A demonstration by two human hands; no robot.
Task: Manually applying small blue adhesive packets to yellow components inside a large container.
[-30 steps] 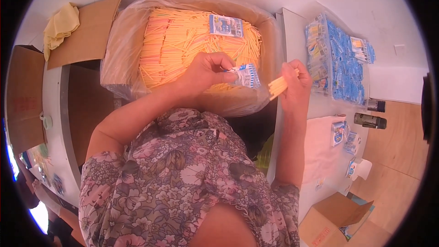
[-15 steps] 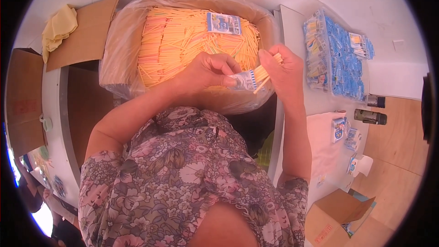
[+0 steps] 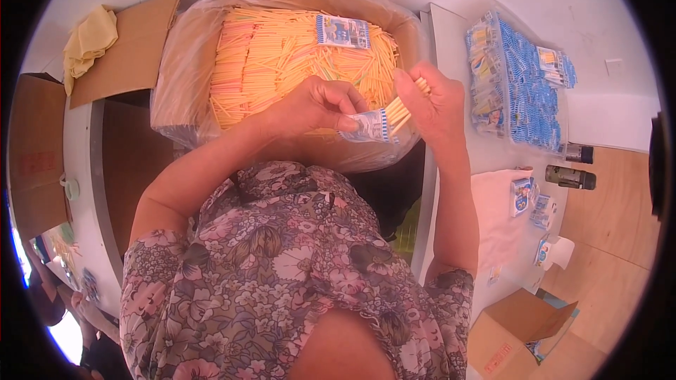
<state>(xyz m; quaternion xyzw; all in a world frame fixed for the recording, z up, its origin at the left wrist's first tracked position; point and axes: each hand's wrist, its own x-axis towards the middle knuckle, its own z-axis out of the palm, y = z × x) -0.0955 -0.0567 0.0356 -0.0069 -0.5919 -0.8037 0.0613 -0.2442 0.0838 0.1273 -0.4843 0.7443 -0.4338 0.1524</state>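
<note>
In my left hand (image 3: 320,105) is a small clear packet (image 3: 367,127) with blue-and-white striped ends, pinched between thumb and fingers. My right hand (image 3: 440,102) is closed around a small bundle of thin pale-yellow sticks (image 3: 398,115). The near ends of these sticks sit in the packet's mouth. Both hands are over the front right part of a cardboard box (image 3: 184,74) lined with clear plastic. A deep heap of loose yellow and pinkish sticks (image 3: 274,49) fills that box. One filled packet (image 3: 343,32) lies on top of the heap.
On the right-hand table stands a clear tub of many blue packets (image 3: 531,98). Nearer are two dark bottles (image 3: 570,179), a pink cloth (image 3: 493,204) and loose packets (image 3: 521,195). An open carton (image 3: 501,334) is lower right. A yellow cloth (image 3: 91,39) hangs over cardboard (image 3: 134,46) at left.
The packet and the stick bundle have shifted slightly left, with more of the packet's body showing. The sticks now line up more evenly with its mouth; one stray stick no longer juts out below.
</note>
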